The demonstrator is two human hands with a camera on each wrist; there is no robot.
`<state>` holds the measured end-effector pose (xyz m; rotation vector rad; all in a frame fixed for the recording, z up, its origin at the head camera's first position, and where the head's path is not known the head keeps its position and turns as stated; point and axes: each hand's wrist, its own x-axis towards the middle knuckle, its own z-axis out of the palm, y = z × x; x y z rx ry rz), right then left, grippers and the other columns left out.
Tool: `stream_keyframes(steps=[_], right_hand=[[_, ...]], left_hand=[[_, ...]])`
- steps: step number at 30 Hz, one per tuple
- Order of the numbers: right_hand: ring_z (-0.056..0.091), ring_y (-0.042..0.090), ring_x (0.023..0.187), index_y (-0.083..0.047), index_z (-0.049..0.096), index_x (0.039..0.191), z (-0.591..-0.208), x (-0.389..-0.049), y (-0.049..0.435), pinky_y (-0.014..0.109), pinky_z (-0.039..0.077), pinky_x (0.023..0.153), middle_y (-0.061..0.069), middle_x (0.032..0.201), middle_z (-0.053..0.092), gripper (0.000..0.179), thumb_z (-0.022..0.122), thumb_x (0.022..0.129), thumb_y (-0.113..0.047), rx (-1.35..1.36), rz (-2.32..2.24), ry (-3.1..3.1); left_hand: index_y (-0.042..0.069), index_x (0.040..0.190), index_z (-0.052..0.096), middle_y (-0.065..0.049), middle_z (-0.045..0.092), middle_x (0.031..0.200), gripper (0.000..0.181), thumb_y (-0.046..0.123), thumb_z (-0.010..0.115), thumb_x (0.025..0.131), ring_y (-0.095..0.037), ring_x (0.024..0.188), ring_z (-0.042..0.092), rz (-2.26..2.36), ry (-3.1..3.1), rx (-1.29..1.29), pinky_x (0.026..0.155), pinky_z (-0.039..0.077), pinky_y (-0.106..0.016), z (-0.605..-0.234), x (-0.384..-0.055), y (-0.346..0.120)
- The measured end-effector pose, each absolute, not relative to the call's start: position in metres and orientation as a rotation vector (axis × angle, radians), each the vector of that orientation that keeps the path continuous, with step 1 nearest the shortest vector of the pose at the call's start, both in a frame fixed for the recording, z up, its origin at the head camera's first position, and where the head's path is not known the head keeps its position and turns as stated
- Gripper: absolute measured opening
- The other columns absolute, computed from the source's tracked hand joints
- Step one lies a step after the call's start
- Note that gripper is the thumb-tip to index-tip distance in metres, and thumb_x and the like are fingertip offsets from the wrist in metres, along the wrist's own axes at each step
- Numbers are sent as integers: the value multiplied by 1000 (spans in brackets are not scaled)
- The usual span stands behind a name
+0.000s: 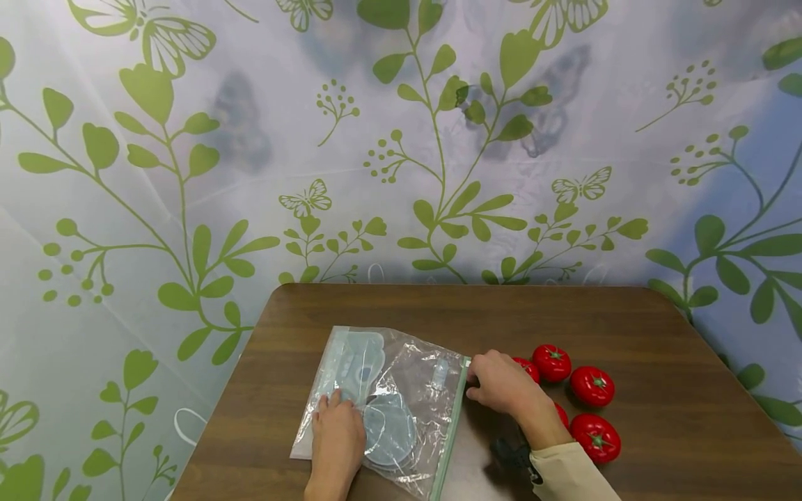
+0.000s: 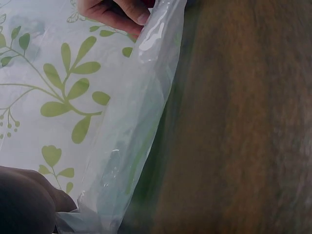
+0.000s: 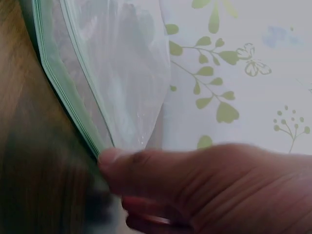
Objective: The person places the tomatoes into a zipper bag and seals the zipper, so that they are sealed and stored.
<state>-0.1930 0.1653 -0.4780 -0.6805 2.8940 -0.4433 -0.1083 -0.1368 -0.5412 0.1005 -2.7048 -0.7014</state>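
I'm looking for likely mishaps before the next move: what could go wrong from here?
The right hand pinches the bag only at one corner, so that grip might slip. The right forearm passes close by the tomatoes and might nudge one, perhaps making it roll. The bag's creased plastic looks floppy, so it could fold or sag if lifted.

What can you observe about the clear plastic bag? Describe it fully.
The clear plastic bag looks thin, glossy and creased. A green strip edges its mouth on the right; in the right wrist view, the mouth's two sides stand apart. Pale blue shapes, one lobed and one round, show on it, perhaps printed, and its left margin is whitish. It lies askew on the wooden-looking table. The left hand rests on its left part; the right hand pinches the far corner.
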Motion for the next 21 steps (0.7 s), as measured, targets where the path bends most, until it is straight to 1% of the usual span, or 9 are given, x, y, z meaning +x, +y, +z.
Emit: stream_keyframes(steps=[4, 7, 9, 11, 12, 14, 16, 18, 21], right_hand=[[49, 14, 63, -22, 71, 68, -482, -191, 161, 36, 44, 60, -11, 62, 56, 28, 91, 86, -13, -582, -441, 2940], [47, 13, 62, -23, 69, 67, -486, -192, 160, 35, 42, 60, -11, 62, 54, 31, 90, 87, -13, -596, -439, 2972], [49, 11, 63, -22, 72, 70, -490, -193, 160, 34, 44, 61, -12, 65, 58, 26, 90, 87, -13, -644, -465, 2999], [54, 10, 64, -21, 74, 73, -493, -194, 159, 33, 47, 62, -11, 70, 64, 22, 90, 86, -13, -710, -490, 3035], [58, 10, 66, -20, 77, 77, -495, -194, 159, 34, 50, 63, -10, 74, 67, 17, 90, 86, -13, -746, -502, 3054], [67, 14, 75, -17, 82, 88, -498, -194, 157, 38, 58, 71, -6, 87, 74, 10, 91, 86, -14, -772, -541, 3079], [75, 22, 87, -14, 84, 94, -501, -195, 154, 44, 63, 81, 1, 98, 79, 10, 90, 86, -14, -779, -571, 3094], [78, 30, 99, -12, 85, 99, -504, -195, 150, 50, 63, 91, 9, 111, 80, 13, 90, 87, -13, -745, -613, 3090], [77, 34, 107, -12, 86, 98, -509, -196, 146, 53, 62, 97, 14, 118, 78, 10, 89, 88, -12, -701, -661, 3082]], left_hand=[[-7, 82, 71, -34, 72, 127, 20, 1, 58, 95, -61, 123, 62, -685, -2708, 98, 99, 49, -77, -533, -106, -134], [-6, 83, 72, -33, 72, 126, 18, 1, 60, 95, -60, 121, 63, -663, -2709, 94, 97, 49, -77, -531, -105, -134], [-5, 84, 72, -32, 72, 127, 16, 1, 63, 95, -59, 122, 63, -658, -2715, 94, 97, 49, -77, -530, -105, -134], [-4, 84, 72, -31, 71, 130, 14, 1, 66, 95, -59, 126, 62, -660, -2734, 94, 101, 49, -77, -527, -104, -134], [-3, 84, 72, -31, 72, 129, 13, 2, 67, 95, -59, 125, 62, -662, -2723, 89, 100, 48, -77, -528, -104, -135], [-2, 83, 71, -30, 72, 127, 12, 4, 68, 93, -59, 123, 62, -644, -2694, 81, 97, 49, -78, -539, -108, -137], [-1, 83, 71, -30, 72, 124, 11, 5, 69, 92, -59, 120, 63, -636, -2667, 73, 94, 49, -77, -549, -111, -139], [-1, 83, 71, -31, 72, 122, 9, 5, 70, 89, -60, 118, 63, -639, -2650, 69, 91, 49, -78, -555, -112, -140], [-2, 86, 72, -32, 71, 127, 7, 4, 71, 90, -61, 122, 62, -674, -2691, 77, 96, 48, -80, -545, -109, -139]])
